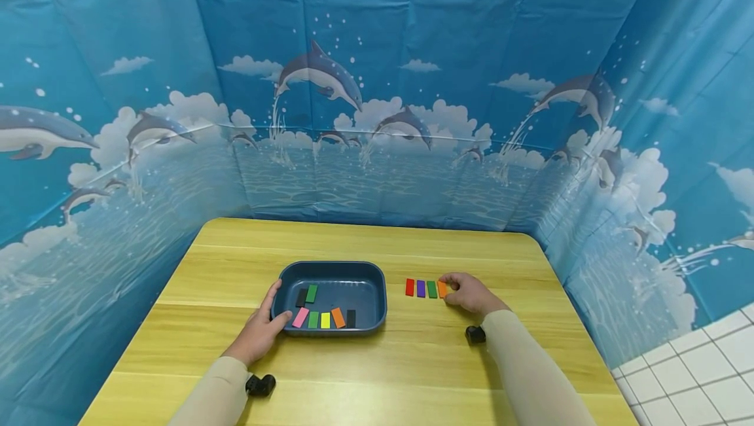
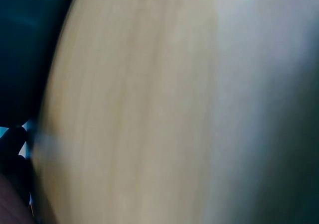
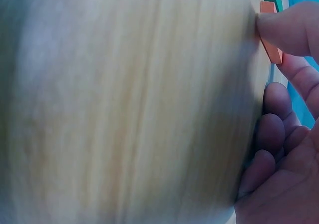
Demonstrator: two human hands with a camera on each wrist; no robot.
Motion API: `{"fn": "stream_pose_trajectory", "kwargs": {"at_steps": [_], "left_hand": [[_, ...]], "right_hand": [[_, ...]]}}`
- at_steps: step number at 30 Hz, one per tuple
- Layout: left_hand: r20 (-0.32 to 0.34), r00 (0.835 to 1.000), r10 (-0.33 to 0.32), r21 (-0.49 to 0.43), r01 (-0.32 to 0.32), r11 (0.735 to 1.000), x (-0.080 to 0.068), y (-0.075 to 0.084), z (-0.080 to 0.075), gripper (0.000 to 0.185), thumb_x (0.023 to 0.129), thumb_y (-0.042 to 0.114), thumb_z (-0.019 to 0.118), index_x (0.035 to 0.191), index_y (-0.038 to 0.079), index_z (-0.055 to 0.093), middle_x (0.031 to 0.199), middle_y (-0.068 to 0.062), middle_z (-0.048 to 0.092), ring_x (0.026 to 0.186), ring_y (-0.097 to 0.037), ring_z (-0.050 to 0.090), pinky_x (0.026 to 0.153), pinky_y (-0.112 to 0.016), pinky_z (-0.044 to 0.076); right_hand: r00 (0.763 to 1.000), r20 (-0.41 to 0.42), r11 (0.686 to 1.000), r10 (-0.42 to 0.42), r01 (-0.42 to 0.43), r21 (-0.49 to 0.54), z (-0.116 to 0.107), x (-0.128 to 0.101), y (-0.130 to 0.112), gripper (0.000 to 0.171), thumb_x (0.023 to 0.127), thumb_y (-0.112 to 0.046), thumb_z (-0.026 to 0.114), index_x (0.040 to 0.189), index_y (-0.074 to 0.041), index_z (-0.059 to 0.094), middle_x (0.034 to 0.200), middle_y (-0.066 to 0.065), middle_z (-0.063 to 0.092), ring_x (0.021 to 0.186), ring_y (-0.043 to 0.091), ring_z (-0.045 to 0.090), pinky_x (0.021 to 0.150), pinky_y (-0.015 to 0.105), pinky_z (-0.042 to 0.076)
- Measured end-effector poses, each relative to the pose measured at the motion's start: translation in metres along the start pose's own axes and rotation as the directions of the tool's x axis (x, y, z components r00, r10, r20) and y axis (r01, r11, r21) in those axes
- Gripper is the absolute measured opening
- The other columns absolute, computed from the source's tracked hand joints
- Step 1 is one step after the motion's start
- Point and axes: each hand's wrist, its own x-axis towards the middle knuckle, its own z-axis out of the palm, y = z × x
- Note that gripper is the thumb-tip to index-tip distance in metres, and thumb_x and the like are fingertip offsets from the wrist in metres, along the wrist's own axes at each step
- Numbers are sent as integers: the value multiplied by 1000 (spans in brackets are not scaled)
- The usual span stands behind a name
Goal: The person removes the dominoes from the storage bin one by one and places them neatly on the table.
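Observation:
A dark blue tray (image 1: pixel 377 301) sits mid-table and holds several coloured blocks, among them a pink one (image 1: pixel 300 317), a yellow one (image 1: pixel 325 320) and an orange one (image 1: pixel 338 317). My left hand (image 1: pixel 277 307) grips the tray's front left corner, thumb along the rim. To the tray's right lies a row of blocks: red (image 1: pixel 409 287), purple (image 1: pixel 421 288), green (image 1: pixel 432 289) and orange (image 1: pixel 440 289). My right hand (image 1: pixel 455 288) pinches the orange block at the row's right end. In the right wrist view a fingertip (image 3: pixel 286 30) lies on that orange block (image 3: pixel 273 52).
The wooden table (image 1: pixel 412 373) is ringed by a blue dolphin-print backdrop (image 1: pixel 377 118) at the back and both sides. White floor tiles (image 1: pixel 701 373) show at the lower right. The left wrist view is a blur of tabletop with the tray's dark edge (image 2: pixel 20 45).

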Motion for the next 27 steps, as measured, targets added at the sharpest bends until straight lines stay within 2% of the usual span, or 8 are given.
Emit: {"fn": "stream_pose_trajectory", "kwargs": {"at_steps": [6, 12, 16, 20, 23, 25, 27], "left_hand": [[1, 1000, 8, -8, -8, 1000, -2, 1, -1, 77, 109, 38, 53, 170, 36, 6, 175, -23, 18, 157, -54, 22, 122, -76, 23], [1, 1000, 7, -17, -7, 1000, -2, -1, -1, 77, 109, 37, 54, 170, 37, 7, 174, -23, 19, 157, -53, 24, 123, -74, 23], [-3, 1000, 7, -20, -7, 1000, -2, -1, -1, 77, 108, 37, 54, 169, 38, 7, 174, -23, 20, 157, -53, 24, 122, -74, 23], [-6, 1000, 6, -18, -6, 1000, -1, -3, 0, 77, 108, 38, 54, 169, 39, 7, 174, -22, 20, 157, -53, 23, 122, -75, 23], [-6, 1000, -1, -13, 1, 1000, 0, -5, -1, 78, 108, 39, 55, 169, 41, 7, 174, -22, 21, 157, -53, 24, 122, -75, 24], [-6, 1000, -5, -14, 4, 1000, 1, -5, -1, 77, 108, 41, 55, 168, 43, 7, 175, -20, 21, 158, -52, 24, 122, -75, 23], [-6, 1000, -2, -17, 2, 1000, 3, -6, -2, 77, 108, 42, 55, 168, 44, 7, 175, -20, 21, 158, -52, 24, 122, -75, 23]], "right_hand": [[1000, -6, 1000, -3, 3, -3, 1, 0, 1, 52, 91, -11, 74, 141, -9, 64, 148, 19, 57, 127, 35, 56, 110, 58, 47], [1000, -9, 998, 7, -7, 63, 1, -1, 4, 56, 89, -12, 75, 144, -11, 62, 153, 20, 54, 135, 39, 53, 113, 60, 45], [1000, -7, 995, 8, -7, 97, 1, -2, 4, 60, 89, -13, 77, 146, -11, 60, 150, 21, 54, 134, 39, 52, 111, 59, 46], [1000, 4, 992, 25, -26, 127, 0, -4, 3, 66, 88, -17, 79, 149, -11, 57, 134, 16, 57, 119, 31, 53, 99, 47, 49], [998, 31, 987, 50, -54, 150, -5, -4, -1, 70, 89, -21, 80, 153, -10, 52, 119, 13, 56, 105, 27, 51, 87, 40, 45], [997, 47, 988, 56, -62, 142, -12, -3, -6, 71, 92, -25, 77, 155, -8, 48, 114, 12, 57, 99, 26, 51, 83, 39, 45], [998, 26, 991, 62, -65, 118, -17, 0, -14, 69, 95, -29, 74, 155, -7, 47, 113, 11, 60, 96, 24, 54, 82, 37, 47]]}}
